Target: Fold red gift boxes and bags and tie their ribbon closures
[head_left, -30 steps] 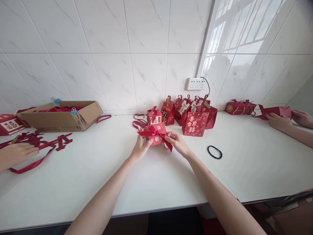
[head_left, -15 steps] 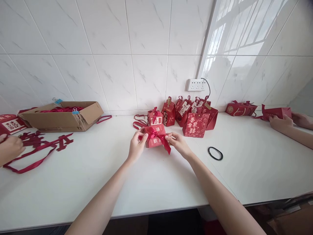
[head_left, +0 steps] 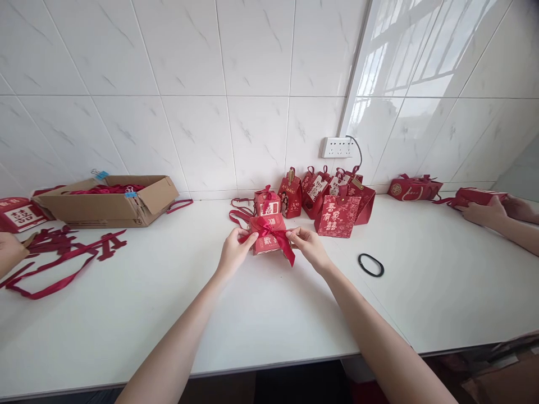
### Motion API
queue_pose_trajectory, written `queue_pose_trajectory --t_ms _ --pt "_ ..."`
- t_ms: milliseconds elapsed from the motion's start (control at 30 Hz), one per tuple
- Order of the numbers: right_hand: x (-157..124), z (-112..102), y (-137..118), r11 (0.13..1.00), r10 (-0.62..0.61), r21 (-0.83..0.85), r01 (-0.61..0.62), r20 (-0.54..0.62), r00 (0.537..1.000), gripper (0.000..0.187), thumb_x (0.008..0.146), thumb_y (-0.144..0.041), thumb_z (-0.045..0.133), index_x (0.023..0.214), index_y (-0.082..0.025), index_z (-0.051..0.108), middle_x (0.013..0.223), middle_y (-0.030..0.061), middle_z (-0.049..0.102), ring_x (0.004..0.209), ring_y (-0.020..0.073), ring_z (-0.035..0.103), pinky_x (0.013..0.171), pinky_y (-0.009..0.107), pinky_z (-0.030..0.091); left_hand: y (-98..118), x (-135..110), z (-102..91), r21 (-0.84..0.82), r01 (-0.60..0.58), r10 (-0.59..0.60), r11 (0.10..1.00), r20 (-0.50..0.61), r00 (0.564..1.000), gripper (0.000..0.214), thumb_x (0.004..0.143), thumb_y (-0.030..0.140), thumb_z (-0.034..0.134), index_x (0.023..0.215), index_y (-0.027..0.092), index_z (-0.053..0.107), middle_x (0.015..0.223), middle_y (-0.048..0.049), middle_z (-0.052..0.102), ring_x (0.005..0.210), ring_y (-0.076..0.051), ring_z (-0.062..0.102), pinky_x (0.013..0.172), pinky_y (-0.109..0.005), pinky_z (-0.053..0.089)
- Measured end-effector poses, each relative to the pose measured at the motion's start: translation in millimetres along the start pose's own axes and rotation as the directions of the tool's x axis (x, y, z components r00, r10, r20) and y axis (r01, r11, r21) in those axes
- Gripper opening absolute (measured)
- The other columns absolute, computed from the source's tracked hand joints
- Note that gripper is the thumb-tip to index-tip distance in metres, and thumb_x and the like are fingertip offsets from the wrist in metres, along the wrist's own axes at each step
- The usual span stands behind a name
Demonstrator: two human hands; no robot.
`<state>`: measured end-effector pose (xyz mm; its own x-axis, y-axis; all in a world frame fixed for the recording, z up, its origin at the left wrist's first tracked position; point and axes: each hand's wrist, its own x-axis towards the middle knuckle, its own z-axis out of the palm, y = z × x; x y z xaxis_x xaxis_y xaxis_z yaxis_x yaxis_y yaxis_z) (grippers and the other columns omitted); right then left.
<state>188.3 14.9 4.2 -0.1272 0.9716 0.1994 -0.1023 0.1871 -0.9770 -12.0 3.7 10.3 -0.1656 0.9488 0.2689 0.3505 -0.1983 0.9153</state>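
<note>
A small red gift box [head_left: 269, 242] with white characters stands on the white table [head_left: 261, 314] in front of me. A red ribbon bow [head_left: 272, 229] is tied across its top. My left hand [head_left: 234, 251] pinches the bow's left loop. My right hand [head_left: 308, 246] pinches the right side of the ribbon, whose tail hangs down past the box's corner. Both hands are closed on the ribbon.
Several red gift bags [head_left: 337, 202] and a tied box [head_left: 266, 201] stand behind. A black hair band [head_left: 370, 264] lies to the right. A cardboard box [head_left: 107, 199] and loose red ribbons [head_left: 59, 264] sit left. Other people's hands show at the left edge [head_left: 9, 251] and far right [head_left: 484, 213].
My hands shifted slightly on the bow, and the bow loops look smaller and tighter. The person at the left drew their hand back; the person at the right lowered their red box.
</note>
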Motion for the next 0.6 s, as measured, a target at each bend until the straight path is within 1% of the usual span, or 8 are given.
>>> queue_pose_trajectory --t_ms 67,100,200,267,333,400,500,600 --pt "0 0 0 1.000 -0.006 -0.020 0.006 -0.023 1.000 0.047 0.058 -0.062 0.070 0.060 -0.019 0.051 0.091 0.0063 0.065 0.080 0.0205 0.060 0.076 0.037 0.048 1 0 -0.9 -0.016 -0.016 0.017 1.000 0.055 0.998 0.034 0.070 0.051 0.059 0.069 0.017 0.053 0.070 -0.0028 0.061 0.070 -0.018 0.058 0.065 -0.028 0.043" --pt "0 0 -1 0.999 -0.024 -0.048 0.022 -0.048 0.999 0.047 0.058 -0.062 0.069 0.060 -0.019 0.052 0.095 0.0073 0.064 0.087 0.0228 0.060 0.080 0.039 0.047 2 -2 -0.8 -0.007 -0.037 0.037 0.999 0.065 0.997 0.033 0.072 0.050 0.057 0.067 0.018 0.052 0.069 -0.0020 0.060 0.068 -0.017 0.057 0.064 -0.028 0.042" --pt "-2 0 -2 0.986 -0.110 -0.137 0.092 -0.127 0.986 0.043 0.060 -0.060 0.069 0.059 -0.020 0.054 0.113 0.0098 0.059 0.112 0.0288 0.052 0.094 0.043 0.041 5 -7 2.0 0.056 -0.096 0.095 0.994 0.018 0.995 0.031 0.075 0.049 0.054 0.068 0.019 0.051 0.071 -0.0012 0.060 0.070 -0.017 0.057 0.064 -0.027 0.042" --pt "-3 0 -3 0.982 -0.149 -0.134 0.131 -0.141 0.979 0.041 0.061 -0.058 0.070 0.060 -0.020 0.054 0.124 0.0099 0.053 0.120 0.0297 0.047 0.097 0.043 0.039 7 -11 5.1 0.071 -0.142 0.142 0.987 -0.005 0.990 0.029 0.076 0.047 0.052 0.071 0.019 0.052 0.082 -0.0033 0.062 0.081 -0.019 0.059 0.066 -0.027 0.043" --pt "-3 -1 -3 0.985 -0.159 -0.090 0.149 -0.117 0.980 0.040 0.063 -0.057 0.069 0.060 -0.020 0.053 0.130 0.0096 0.050 0.121 0.0299 0.047 0.094 0.042 0.041 8 -14 8.2 0.057 -0.184 0.184 0.981 0.007 0.983 0.027 0.077 0.045 0.052 0.071 0.020 0.053 0.098 -0.0061 0.062 0.096 -0.021 0.058 0.070 -0.027 0.045" --pt "-4 -1 -4 0.986 -0.160 -0.060 0.156 -0.083 0.984 0.039 0.064 -0.055 0.069 0.060 -0.020 0.053 0.132 0.0096 0.049 0.120 0.0299 0.049 0.091 0.041 0.044 9 -16 10.7 0.054 -0.211 0.210 0.976 0.026 0.977 0.025 0.077 0.043 0.052 0.069 0.020 0.052 0.108 -0.0077 0.060 0.106 -0.022 0.055 0.077 -0.029 0.045" --pt "-3 -2 -3 0.988 -0.155 -0.027 0.153 -0.081 0.985 0.038 0.065 -0.052 0.070 0.060 -0.019 0.053 0.132 0.0107 0.050 0.118 0.0304 0.050 0.088 0.041 0.046 6 -16 12.3 0.067 -0.223 0.221 0.973 0.033 0.975 0.023 0.076 0.040 0.053 0.066 0.020 0.051 0.112 -0.0085 0.058 0.110 -0.023 0.053 0.085 -0.033 0.044" --pt "-2 -2 -4 0.989 -0.134 0.047 0.140 -0.102 0.986 0.037 0.066 -0.051 0.070 0.059 -0.018 0.054 0.125 0.0117 0.056 0.113 0.0299 0.053 0.084 0.040 0.047 3 -16 12.5 0.057 -0.242 0.240 0.969 0.030 0.970 0.022 0.074 0.038 0.056 0.063 0.020 0.049 0.111 -0.0078 0.057 0.110 -0.024 0.054 0.086 -0.035 0.045"
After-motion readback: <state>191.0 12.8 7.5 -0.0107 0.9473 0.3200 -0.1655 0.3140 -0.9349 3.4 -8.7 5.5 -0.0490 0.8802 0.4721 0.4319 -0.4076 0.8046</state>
